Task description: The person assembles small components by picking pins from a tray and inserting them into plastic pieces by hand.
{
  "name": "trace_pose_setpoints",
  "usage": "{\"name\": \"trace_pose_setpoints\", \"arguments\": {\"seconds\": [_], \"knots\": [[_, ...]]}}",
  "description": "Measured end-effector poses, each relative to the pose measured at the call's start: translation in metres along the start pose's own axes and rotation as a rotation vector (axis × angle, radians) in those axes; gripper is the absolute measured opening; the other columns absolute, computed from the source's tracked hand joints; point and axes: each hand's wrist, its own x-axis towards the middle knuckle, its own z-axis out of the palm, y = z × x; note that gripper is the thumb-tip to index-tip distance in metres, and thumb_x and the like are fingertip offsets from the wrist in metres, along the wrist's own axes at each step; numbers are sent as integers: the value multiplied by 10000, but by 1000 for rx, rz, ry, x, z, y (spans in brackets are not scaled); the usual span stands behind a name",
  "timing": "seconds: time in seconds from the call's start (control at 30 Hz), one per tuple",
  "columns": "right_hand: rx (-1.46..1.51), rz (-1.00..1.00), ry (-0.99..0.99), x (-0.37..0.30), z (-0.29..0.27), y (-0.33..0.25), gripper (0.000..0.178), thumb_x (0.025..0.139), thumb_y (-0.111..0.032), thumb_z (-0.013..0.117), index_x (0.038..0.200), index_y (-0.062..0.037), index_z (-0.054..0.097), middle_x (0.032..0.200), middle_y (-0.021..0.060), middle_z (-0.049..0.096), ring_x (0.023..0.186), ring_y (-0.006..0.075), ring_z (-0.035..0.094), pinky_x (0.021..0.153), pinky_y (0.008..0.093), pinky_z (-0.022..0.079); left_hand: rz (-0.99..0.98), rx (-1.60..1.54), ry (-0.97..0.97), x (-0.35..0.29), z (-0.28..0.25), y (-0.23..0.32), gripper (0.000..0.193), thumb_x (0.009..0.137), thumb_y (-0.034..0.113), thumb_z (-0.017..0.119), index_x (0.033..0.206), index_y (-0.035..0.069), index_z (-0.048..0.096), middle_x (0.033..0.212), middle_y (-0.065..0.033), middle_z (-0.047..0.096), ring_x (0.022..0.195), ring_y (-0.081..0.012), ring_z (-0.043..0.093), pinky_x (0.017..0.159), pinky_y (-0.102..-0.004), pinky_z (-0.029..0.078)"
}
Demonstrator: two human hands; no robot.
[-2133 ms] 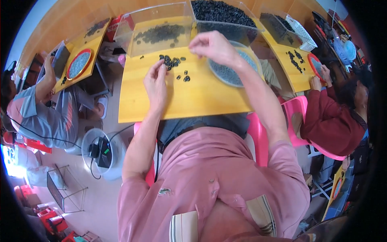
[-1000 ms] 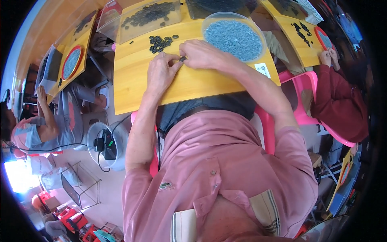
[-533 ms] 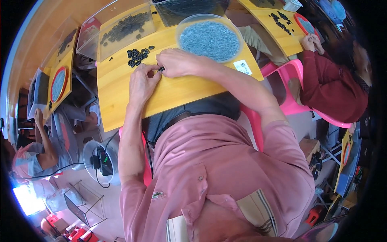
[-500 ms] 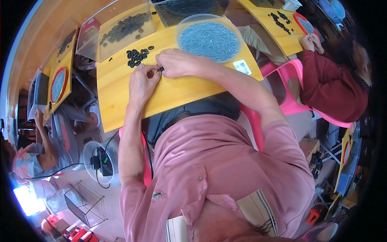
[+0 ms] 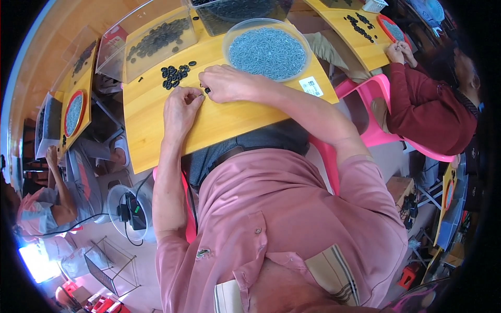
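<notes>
My right hand (image 5: 229,83) is closed above the wooden table (image 5: 151,115), with a small black round part (image 5: 207,90) at its fingertips. Just left of it, my left hand (image 5: 180,108) has thumb and forefinger pinched together; anything between them is too small to make out. A narrow gap separates the two hands. Beyond my left hand lies a loose cluster of black ring-shaped parts (image 5: 175,75). Past my right forearm stands a round clear tub (image 5: 225,44) filled with small silvery metal pieces (image 5: 267,52).
A clear bin (image 5: 112,65) holding black discs (image 5: 159,39) stands at the far left, another bin (image 5: 209,23) at the back. A white label (image 5: 311,86) lies at the table's right. People work at tables on both sides; a pink chair (image 5: 371,99) is on the right.
My hands have drawn slightly apart, and the small black part stays with my right hand. The whole view has shifted a little.
</notes>
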Motion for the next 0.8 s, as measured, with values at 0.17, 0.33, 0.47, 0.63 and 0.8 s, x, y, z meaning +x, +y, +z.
{"name": "trace_pose_setpoints", "arguments": {"seconds": [0.17,0.33,0.47,0.63,0.8], "knots": [[29,-25,30,-1,-1,1,236,802,-48,588,998,61,659,1022,267,662,1010,411,633,874,460,502,14,16,31,-4,-1,-1,150,813,133,738,912,21,723,833,-119,652,732,-238,630,692,-357,502],[43,8,114,0,-19,0,217,812,-89,609,987,17,682,937,218,692,944,374,664,837,442,517,-43,12,59,-6,0,-1,136,825,133,728,916,32,725,861,-120,682,734,-241,638,701,-355,510],[81,104,226,-7,-44,4,193,818,-95,558,916,-28,711,896,191,708,882,366,682,788,458,527,-6,4,86,-6,0,-5,141,837,131,717,933,27,727,852,-125,688,725,-245,635,696,-354,509],[78,112,293,-10,-54,15,185,827,-117,562,899,-38,713,873,177,710,852,350,686,755,450,532,14,-21,82,-4,1,-2,152,842,104,701,967,21,727,859,-134,689,715,-243,628,695,-352,509],[60,75,283,-7,-42,13,195,836,-165,599,930,-28,701,872,156,710,841,334,687,763,415,535,23,-43,96,-4,2,-6,150,835,66,696,976,22,725,861,-125,679,706,-227,623,694,-340,508]]}}
